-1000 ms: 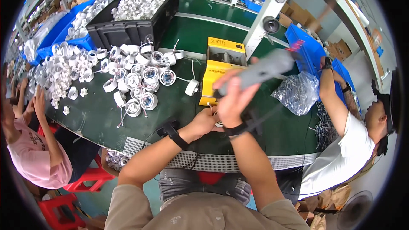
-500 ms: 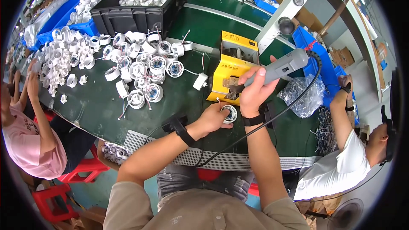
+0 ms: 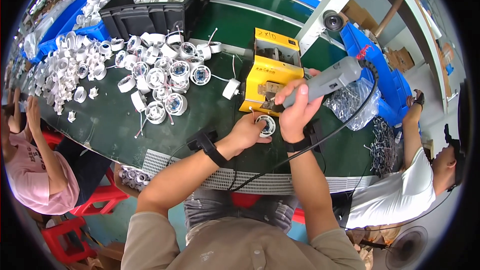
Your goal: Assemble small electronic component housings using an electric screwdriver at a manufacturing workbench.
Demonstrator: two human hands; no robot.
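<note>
My right hand (image 3: 299, 107) is wrapped round a grey electric screwdriver (image 3: 327, 82) with a black cable. The driver's lower end is close to the front mechanism of a yellow screw feeder (image 3: 274, 70); its bit is hard to make out. Below the feeder, my left hand (image 3: 247, 134) grips a round white housing (image 3: 266, 126) by its rim, its open face up and a board inside. Left of the feeder lies a wired white housing (image 3: 231, 89). Farther left is a pile of similar wired housings (image 3: 170, 77).
Small white plastic parts (image 3: 62, 75) are heaped at far left, before a black crate (image 3: 150, 17) of more parts. A clear plastic bag (image 3: 352, 110) and bundled wires (image 3: 382, 145) lie to the right. The driver's cable (image 3: 310, 147) crosses my right forearm. Co-workers sit on both sides.
The view has shifted slightly, moving the table's things a little up and left. Both my hands keep their holds. The right co-worker's arm has reached farther forward.
</note>
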